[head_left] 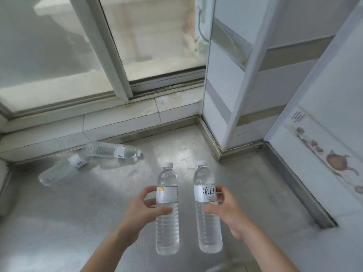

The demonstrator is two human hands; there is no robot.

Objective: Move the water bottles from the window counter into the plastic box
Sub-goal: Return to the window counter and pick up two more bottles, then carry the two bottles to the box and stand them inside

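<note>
Upright, bottle [167,211] each in hands [144,210] (two remain).

Four water bottles [167,209]: two held upright, two lying on the counter [255,193].

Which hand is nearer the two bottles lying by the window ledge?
Left. The left hand, gripping one upright bottle, is on the lying bottles' side; the right hand is farther right.

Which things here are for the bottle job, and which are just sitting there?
For the job:
left hand holding left bottle
right hand holding right bottle
two lying bottles
counter

Just there:
window
wall tiles

The plastic box is not in view.
</note>
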